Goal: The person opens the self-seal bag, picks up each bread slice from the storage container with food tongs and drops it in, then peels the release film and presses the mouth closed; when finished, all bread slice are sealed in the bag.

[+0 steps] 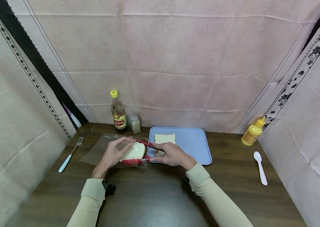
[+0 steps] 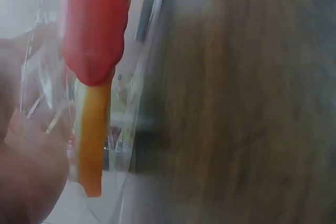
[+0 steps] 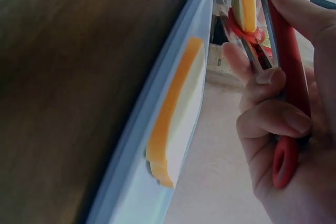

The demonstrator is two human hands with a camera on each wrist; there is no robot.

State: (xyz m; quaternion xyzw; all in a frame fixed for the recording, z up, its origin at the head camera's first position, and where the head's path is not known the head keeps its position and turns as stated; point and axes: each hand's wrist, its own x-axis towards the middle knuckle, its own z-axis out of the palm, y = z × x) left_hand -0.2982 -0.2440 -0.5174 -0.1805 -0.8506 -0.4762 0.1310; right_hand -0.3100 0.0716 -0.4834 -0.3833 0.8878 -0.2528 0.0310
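My right hand [image 1: 174, 154] grips a pair of red-handled tongs [image 3: 292, 51], fingers curled round the handles. The red tips of the tongs clasp a slice of bread [image 1: 134, 152], white with an orange-brown crust. My left hand [image 1: 115, 153] holds a clear plastic bag [image 2: 46, 77] about that slice, just above the table. Another bread slice [image 1: 164, 138] lies on the light blue tray [image 1: 192, 148], partly hidden behind the tongs and right hand. The left wrist view is blurred.
Behind the hands stand a sauce bottle [image 1: 119, 115] with a yellow cap and a small shaker jar [image 1: 135, 124]. A fork [image 1: 70, 155] lies at the left. At the right are a yellow squeeze bottle [image 1: 253, 132] and a white spoon [image 1: 260, 168]. Pale cloth [image 1: 177, 63] hangs behind.
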